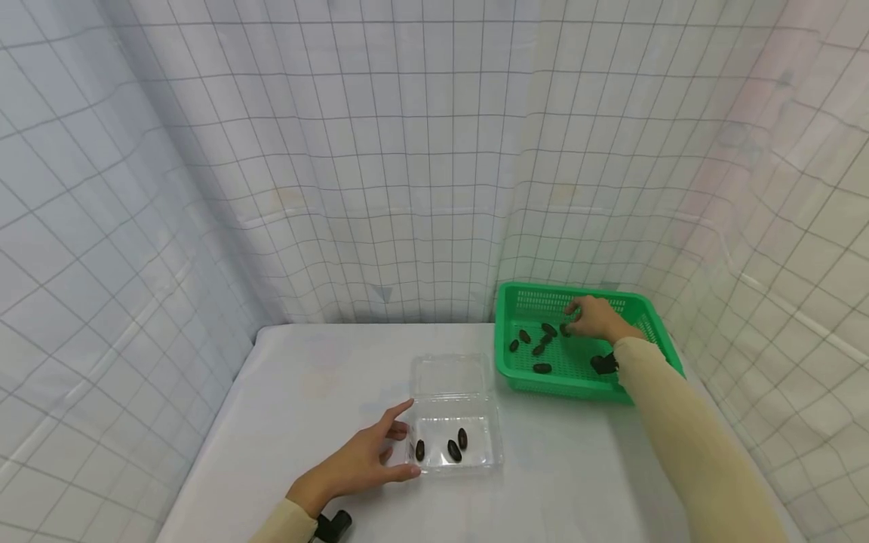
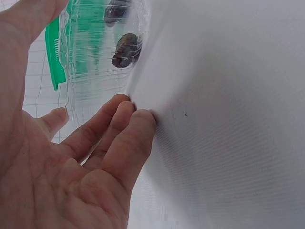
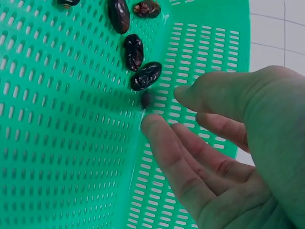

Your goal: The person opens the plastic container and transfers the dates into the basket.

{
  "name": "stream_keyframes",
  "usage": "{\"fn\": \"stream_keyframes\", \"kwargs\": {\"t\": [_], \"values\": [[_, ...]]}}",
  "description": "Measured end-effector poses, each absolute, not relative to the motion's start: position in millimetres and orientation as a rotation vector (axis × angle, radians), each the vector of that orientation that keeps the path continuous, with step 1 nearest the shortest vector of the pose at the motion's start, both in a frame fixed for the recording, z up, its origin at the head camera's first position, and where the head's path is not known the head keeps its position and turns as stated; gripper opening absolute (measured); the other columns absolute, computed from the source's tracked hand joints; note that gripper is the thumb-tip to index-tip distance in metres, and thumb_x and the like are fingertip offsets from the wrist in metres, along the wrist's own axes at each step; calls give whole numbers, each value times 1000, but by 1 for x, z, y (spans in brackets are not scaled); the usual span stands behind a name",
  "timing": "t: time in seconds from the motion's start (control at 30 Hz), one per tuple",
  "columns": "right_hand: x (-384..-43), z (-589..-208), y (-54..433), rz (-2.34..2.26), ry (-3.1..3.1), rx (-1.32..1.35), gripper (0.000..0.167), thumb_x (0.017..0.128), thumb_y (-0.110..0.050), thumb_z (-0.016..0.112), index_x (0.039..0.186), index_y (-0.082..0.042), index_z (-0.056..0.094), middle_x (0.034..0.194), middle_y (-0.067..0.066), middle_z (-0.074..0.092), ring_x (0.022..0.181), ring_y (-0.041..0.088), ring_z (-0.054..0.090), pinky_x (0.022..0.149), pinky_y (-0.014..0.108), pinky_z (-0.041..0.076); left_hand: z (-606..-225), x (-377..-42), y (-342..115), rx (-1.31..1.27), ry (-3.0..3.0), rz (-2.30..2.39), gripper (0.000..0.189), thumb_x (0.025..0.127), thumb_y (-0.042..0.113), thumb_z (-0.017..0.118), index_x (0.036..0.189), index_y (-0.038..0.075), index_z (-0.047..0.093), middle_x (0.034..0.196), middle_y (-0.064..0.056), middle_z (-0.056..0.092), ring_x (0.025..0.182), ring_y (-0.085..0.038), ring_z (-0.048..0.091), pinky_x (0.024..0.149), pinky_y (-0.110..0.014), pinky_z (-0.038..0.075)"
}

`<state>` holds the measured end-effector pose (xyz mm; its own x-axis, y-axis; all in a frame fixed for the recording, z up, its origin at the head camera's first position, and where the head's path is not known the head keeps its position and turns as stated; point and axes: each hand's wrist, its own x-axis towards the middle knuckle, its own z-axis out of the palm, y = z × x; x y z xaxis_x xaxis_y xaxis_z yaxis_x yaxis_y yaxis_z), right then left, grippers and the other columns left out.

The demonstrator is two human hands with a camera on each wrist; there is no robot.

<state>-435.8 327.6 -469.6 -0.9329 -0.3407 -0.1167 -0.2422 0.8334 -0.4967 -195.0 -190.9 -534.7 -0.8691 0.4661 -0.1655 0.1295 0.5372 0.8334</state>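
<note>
My left hand (image 1: 366,456) is beside a clear plastic clamshell box (image 1: 483,460), its spread fingers and thumb at the box's left side. The lid of the box lies folded back, and 3 dark brown dates (image 1: 454,451) lie inside. In the left wrist view a date (image 2: 126,50) shows through the clear wall. My right hand (image 1: 596,318) reaches into a green plastic basket (image 1: 505,362), thumb and fingers apart. Just beyond its fingertips, in the right wrist view, is a small blurred date (image 3: 145,99); nearby lies a glossy date (image 3: 146,76).
Several more dates (image 1: 542,368) are scattered over the basket floor. The basket stands at the back right of the white table (image 1: 305,377), near the grid-patterned curtain (image 1: 421,188) that surrounds the table at the back and sides.
</note>
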Motion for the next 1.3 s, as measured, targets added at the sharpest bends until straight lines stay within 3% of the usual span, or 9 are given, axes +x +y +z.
{"fn": "stream_keyframes", "kwargs": {"t": [0.13,0.3,0.43,0.53,0.73,0.97,1.3], "values": [[-433,-468,324,-744,2835,-467,48,104,-14,73,144,12,70,126,32,82,105,41,83,90,58,71,-534,-196,-191,497,2420,1254,114,102,46,93,188,24,21,167,-16,64,156,-38,63,123,-55,61],[-428,-467,314,-765,2881,-487,45,107,-17,70,142,11,73,135,36,79,115,48,82,105,74,65,-533,-195,-191,498,2432,1239,114,102,47,93,187,23,22,167,-16,64,155,-38,64,123,-54,61],[-415,-454,300,-801,2898,-526,42,110,-16,69,142,10,74,132,36,80,116,50,82,96,65,70,-531,-194,-190,499,2436,1239,114,101,48,93,187,23,22,165,-17,65,155,-38,64,123,-55,61],[-415,-458,298,-857,2914,-628,38,113,-22,69,138,5,78,126,30,83,109,42,83,89,55,71,-530,-194,-190,500,2441,1237,114,101,47,93,187,22,22,165,-17,65,154,-38,64,123,-55,61],[-388,-441,267,-806,2972,-628,31,112,-13,69,135,6,79,125,30,83,110,44,81,96,63,69,-531,-194,-190,505,2440,1235,114,102,45,93,187,22,21,165,-17,64,155,-38,63,124,-55,60],[-370,-435,240,-799,2980,-697,26,113,-12,72,133,0,82,120,21,86,103,33,81,88,52,68,-531,-195,-190,512,2439,1234,114,102,46,93,187,20,22,164,-17,65,154,-38,64,124,-56,60],[-347,-434,209,-840,2922,-827,22,112,-14,75,130,-3,82,114,10,86,100,23,80,90,45,69,-534,-195,-191,522,2441,1233,113,102,47,92,187,22,22,165,-17,66,154,-38,65,123,-55,61]]}}
